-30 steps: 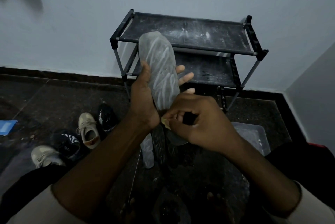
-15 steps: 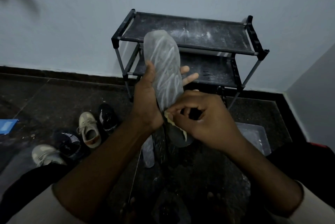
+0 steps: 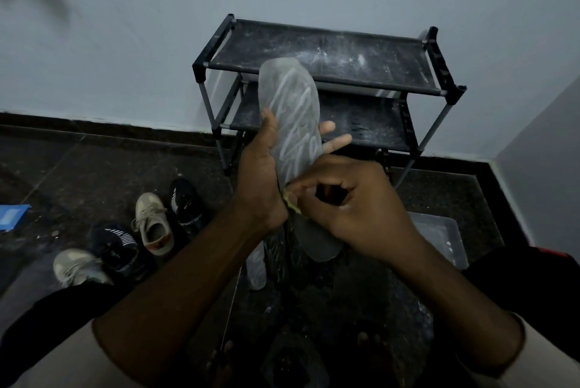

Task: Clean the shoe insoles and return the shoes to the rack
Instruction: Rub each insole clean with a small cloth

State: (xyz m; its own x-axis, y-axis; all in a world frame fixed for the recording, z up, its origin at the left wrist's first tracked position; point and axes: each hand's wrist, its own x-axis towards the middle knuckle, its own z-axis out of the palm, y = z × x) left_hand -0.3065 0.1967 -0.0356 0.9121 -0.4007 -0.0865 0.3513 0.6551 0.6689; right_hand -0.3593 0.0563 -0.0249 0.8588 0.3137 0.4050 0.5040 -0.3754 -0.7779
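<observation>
A grey insole (image 3: 292, 117) is held upright before the rack (image 3: 317, 54) — gripped by the left hand (image 3: 260, 177), thumb on its face, fingers behind. A yellow scrap (image 3: 291, 203) is pinched in the curled right hand (image 3: 351, 202) against the insole's lower part. Shoes (image 3: 153, 224) lie on the floor at left.

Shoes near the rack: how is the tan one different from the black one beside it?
The tan shoe is light with laces showing; the black shoe is dark with white marks. The tan shoe's inside looks orange. The black shoe sits nearer the rack than the tan shoe. Both stand on the floor, off the rack.
</observation>
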